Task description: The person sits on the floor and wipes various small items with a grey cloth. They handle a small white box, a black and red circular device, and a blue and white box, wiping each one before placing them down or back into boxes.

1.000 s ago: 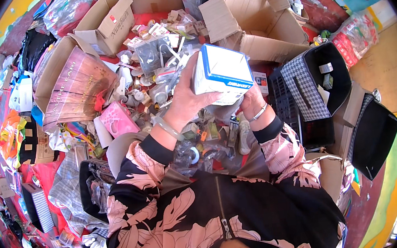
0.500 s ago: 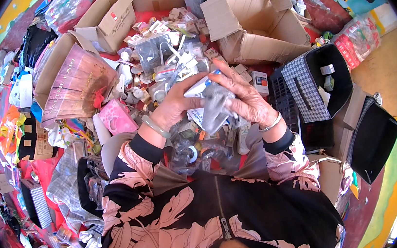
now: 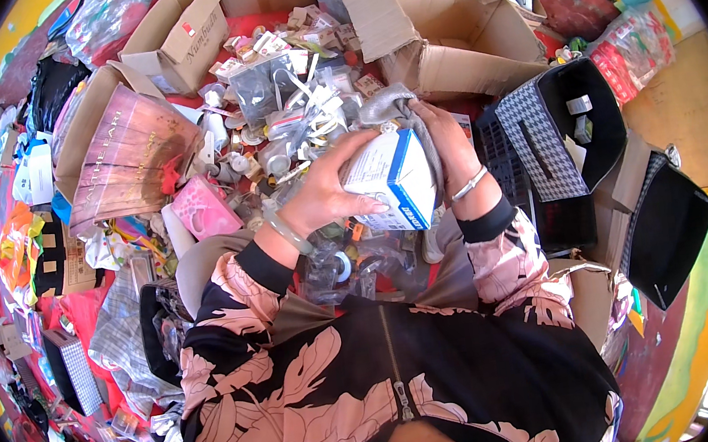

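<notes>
Person seated amid a dense litter of small goods, both hands raised just in front of the chest.

Left hand (image 3: 329, 193): fingers curled around the near left face of a small white and blue carton (image 3: 393, 177), thumb underneath, grip closed on it. A pale green bangle (image 3: 288, 231) sits on that wrist.

Right hand (image 3: 443, 143): wrapped over the far right side of the same carton, fingers bent down along it. A grey cloth (image 3: 393, 105) bunches against the carton's top under those fingers; whether the hand pinches the cloth or only presses on it is hard to tell from here. Silver bracelet (image 3: 468, 183) on the wrist.

The carton is held clear of the pile, tilted, one blue edge facing down toward the lap, above a clump of clear plastic bags (image 3: 346, 265) resting on the knees.

Around: an open brown cardboard box (image 3: 459, 34) beyond the hands; a smaller cardboard box (image 3: 180, 31) at upper left; a pink packet (image 3: 202, 208) just left of the left forearm; a black bin with a checked side (image 3: 549, 133) to the right; loose packets and white fittings heaped between the boxes.
</notes>
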A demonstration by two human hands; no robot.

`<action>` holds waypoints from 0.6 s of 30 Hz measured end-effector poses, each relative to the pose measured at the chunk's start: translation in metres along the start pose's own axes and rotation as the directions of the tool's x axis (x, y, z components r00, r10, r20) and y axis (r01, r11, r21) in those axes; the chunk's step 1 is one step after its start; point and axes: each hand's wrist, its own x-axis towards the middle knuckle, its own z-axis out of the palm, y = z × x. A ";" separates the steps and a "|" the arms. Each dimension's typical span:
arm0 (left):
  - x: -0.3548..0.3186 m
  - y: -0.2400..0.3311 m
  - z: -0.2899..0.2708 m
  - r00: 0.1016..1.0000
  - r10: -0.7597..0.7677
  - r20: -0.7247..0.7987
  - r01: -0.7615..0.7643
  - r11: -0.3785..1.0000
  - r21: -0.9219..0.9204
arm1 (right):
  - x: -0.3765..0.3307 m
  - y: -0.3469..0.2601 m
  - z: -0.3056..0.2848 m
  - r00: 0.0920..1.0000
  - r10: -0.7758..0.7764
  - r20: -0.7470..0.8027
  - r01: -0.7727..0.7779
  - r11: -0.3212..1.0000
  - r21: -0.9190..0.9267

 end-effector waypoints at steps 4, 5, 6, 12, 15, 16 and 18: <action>0.001 0.017 -0.007 0.998 -0.017 -0.068 -0.001 0.968 -0.252 | 0.016 0.013 -0.032 0.982 0.059 0.181 -0.141 0.864 0.483; 0.001 0.019 -0.010 0.993 -0.025 -0.113 -0.009 0.956 -0.294 | 0.007 -0.001 -0.032 0.959 -0.003 0.284 -0.163 0.812 0.561; 0.000 0.021 -0.014 0.987 -0.035 -0.157 -0.020 0.942 -0.335 | -0.007 -0.011 -0.026 0.924 -0.161 0.347 -0.122 0.735 0.667; 0.003 0.005 -0.014 0.977 0.029 -0.212 -0.084 0.963 -0.255 | -0.040 -0.009 0.014 0.560 -0.658 0.503 0.816 0.331 -0.474; 0.003 0.003 -0.014 0.985 0.008 -0.170 -0.007 1.000 0.006 | -0.038 0.008 0.019 0.869 -0.451 0.202 0.493 0.768 -0.408; 0.001 0.007 -0.009 0.989 0.058 -0.136 -0.047 0.995 0.084 | -0.033 0.007 0.013 0.922 -0.360 0.141 0.378 0.765 -0.521; -0.001 0.003 -0.008 0.989 0.099 -0.114 -0.070 0.969 0.237 | -0.017 0.016 0.006 0.942 -0.331 0.046 0.289 0.738 -0.610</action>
